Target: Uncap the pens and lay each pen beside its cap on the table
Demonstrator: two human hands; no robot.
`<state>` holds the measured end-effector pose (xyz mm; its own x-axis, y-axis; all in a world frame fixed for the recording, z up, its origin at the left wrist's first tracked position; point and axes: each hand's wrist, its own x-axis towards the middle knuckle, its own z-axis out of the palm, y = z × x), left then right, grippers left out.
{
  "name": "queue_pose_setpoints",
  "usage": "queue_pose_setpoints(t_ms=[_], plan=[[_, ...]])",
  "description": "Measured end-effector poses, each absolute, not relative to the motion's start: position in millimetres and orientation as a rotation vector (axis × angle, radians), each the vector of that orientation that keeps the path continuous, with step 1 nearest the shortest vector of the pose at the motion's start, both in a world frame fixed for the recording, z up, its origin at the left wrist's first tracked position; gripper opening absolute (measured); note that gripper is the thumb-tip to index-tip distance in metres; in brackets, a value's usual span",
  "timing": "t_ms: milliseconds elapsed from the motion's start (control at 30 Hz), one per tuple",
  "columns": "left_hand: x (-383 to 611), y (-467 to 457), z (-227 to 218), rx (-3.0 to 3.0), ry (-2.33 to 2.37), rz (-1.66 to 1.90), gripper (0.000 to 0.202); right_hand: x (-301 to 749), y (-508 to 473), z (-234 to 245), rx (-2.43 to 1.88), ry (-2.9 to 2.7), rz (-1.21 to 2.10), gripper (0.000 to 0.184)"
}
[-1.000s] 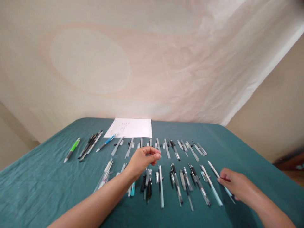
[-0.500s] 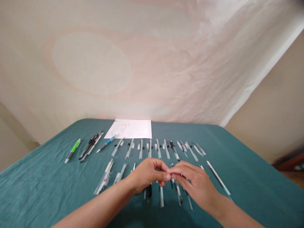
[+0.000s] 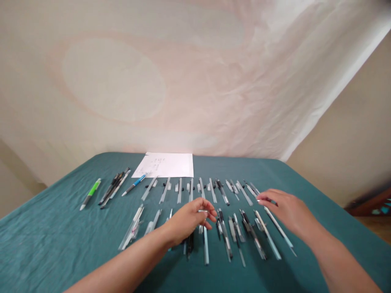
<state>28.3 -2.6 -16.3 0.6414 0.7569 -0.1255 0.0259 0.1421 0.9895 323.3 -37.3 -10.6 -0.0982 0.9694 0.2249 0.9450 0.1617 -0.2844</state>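
My left hand (image 3: 194,217) hovers over the middle of the front row of pens, fingers curled. A small pale, shiny piece (image 3: 202,211) shows between its thumb and fingers, too small to name. Further right, my right hand (image 3: 287,209) is closed in a pinch at the right end of the back row. Its fingertips are by the slim pen parts (image 3: 250,189) there, and what they hold cannot be made out. Below lie a clear pen with dark parts (image 3: 253,234), a white pen tube (image 3: 269,236) and another long white tube (image 3: 279,228).
A back row of clear pen barrels (image 3: 179,190) with small caps and black bits crosses the green cloth (image 3: 61,244). To the left lie a green pen (image 3: 91,194), a bundle of dark pens (image 3: 114,187) and a blue pen (image 3: 134,185). White paper (image 3: 174,165) is behind.
My hands, whose fingertips met over the middle of the front row, have come apart. The right one has moved right to the back row's end; the left stays near the middle.
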Motion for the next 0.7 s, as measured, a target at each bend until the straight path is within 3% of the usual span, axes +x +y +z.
queue_pose_setpoints(t_ms=[100, 433, 567, 700], plan=[[28.1, 1.7, -18.6, 1.269, 0.728, 0.587, 0.021, 359.5, -32.1, -34.0, -2.083, -2.168, 0.004, 0.021], [27.0, 2.3, -21.2, 1.374, 0.764, 0.529, 0.026, 363.5, -34.0, -60.6, -2.189, -2.244, 0.013, 0.012], [27.1, 2.9, -19.1, 1.32, 0.733, 0.559, 0.026, 351.6, -39.8, -47.9, -2.124, -2.163, 0.038, 0.012], [30.5, -3.2, -19.4, 1.34, 0.723, 0.57, 0.023, 297.7, -55.6, -15.8, -1.783, -2.095, 0.293, 0.023]])
